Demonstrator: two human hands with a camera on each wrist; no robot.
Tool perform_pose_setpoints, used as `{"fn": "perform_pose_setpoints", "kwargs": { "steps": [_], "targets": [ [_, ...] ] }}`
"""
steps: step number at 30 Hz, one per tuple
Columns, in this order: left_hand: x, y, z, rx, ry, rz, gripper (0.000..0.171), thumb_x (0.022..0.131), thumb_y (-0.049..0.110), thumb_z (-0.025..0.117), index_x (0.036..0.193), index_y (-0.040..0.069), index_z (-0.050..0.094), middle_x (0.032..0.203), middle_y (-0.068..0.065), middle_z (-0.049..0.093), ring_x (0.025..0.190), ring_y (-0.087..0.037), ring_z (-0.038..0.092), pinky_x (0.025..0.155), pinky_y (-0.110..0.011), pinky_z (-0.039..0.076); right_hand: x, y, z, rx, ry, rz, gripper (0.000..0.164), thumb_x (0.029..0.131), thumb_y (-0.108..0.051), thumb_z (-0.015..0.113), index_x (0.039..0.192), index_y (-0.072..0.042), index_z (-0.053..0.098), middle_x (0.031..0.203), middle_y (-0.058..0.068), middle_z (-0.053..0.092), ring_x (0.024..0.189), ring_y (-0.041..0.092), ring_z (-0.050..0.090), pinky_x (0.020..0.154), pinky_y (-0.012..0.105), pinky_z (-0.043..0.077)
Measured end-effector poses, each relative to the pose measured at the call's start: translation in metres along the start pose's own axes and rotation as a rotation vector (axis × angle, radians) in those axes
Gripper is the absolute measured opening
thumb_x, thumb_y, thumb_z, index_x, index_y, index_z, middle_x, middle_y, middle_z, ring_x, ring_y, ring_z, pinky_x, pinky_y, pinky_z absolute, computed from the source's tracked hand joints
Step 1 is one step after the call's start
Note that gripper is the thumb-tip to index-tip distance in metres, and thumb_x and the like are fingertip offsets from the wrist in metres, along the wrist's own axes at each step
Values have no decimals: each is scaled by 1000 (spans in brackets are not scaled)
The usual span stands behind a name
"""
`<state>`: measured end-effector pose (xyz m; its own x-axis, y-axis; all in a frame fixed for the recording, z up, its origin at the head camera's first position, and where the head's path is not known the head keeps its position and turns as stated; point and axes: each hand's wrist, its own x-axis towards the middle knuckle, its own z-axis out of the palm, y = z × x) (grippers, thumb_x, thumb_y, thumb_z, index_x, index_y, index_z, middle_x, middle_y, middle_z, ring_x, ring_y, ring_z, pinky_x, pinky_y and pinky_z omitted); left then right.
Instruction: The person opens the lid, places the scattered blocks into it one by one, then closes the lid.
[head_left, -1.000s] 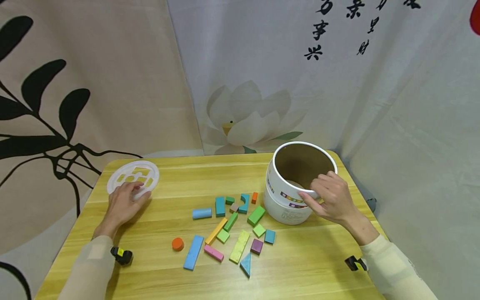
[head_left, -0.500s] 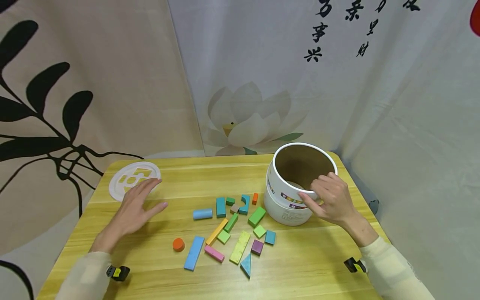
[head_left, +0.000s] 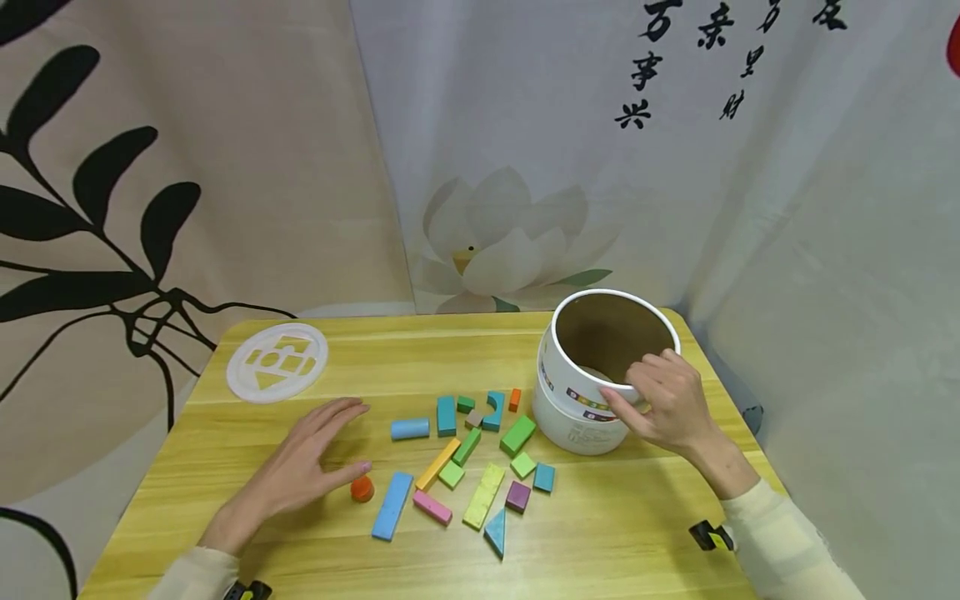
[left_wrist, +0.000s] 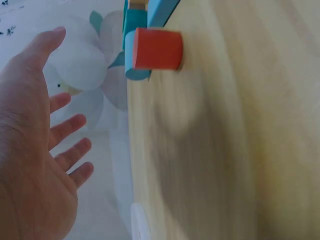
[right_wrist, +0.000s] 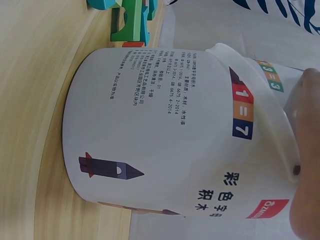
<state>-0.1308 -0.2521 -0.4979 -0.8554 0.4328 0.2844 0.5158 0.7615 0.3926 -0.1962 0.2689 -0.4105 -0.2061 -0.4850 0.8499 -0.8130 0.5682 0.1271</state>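
Note:
My left hand hovers over the left part of the table, fingers extended and thumb apart. The thumb tip is right by an orange-red cylinder block. In the left wrist view that block stands upright, beyond the spread fingers, with no finger round it. My right hand grips the near rim of a white round bucket, fingers curled over the edge and thumb outside. The bucket tilts slightly towards me. The right wrist view shows printed labels on its side.
Several coloured wooden blocks lie mid-table, among them a blue plank, a yellow-green plank, a blue cylinder and a blue triangle. A white lid with shaped holes lies flat at the back left. A printed curtain hangs behind.
My left hand has left the white lid and moved right and nearer to me, up to the orange-red cylinder. My right hand keeps its grip on the bucket rim.

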Motion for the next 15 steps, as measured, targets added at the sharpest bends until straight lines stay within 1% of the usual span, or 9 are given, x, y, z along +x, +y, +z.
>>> {"fn": "perform_pose_setpoints", "kwargs": {
  "steps": [4, 6, 11, 15],
  "targets": [
    [-10, 6, 5, -1, -28, -12, 80, 86, 50, 79, 155, 21, 48, 156, -5, 44, 141, -30, 37, 108, -64, 34, -4, 1, 1, 2, 9, 8, 50, 96, -40, 62, 58, -13, 44, 54, -8, 35, 49, 11, 28, 48, 31, 20],
    [-16, 8, 8, 1, -44, -21, 78, 88, 50, 78, 155, 22, 49, 156, -5, 45, 140, -30, 39, 106, -64, 36, -6, 2, 2, 5, 9, 9, 50, 96, -40, 62, 58, -13, 44, 54, -7, 36, 49, 12, 29, 49, 31, 20],
    [-29, 11, 17, -4, -74, -41, 72, 90, 50, 75, 151, 17, 55, 152, -10, 51, 136, -31, 43, 105, -64, 39, -9, 3, 4, 7, 12, 14, 50, 95, -40, 63, 58, -13, 44, 52, -6, 38, 49, 13, 30, 49, 31, 20],
    [-35, 11, 23, -6, -90, -38, 67, 90, 44, 77, 147, 16, 59, 149, -11, 53, 134, -30, 46, 103, -64, 42, -9, 3, 5, 8, 16, 16, 50, 95, -40, 63, 58, -13, 44, 52, -6, 38, 48, 13, 30, 48, 31, 20]
  ]
}}
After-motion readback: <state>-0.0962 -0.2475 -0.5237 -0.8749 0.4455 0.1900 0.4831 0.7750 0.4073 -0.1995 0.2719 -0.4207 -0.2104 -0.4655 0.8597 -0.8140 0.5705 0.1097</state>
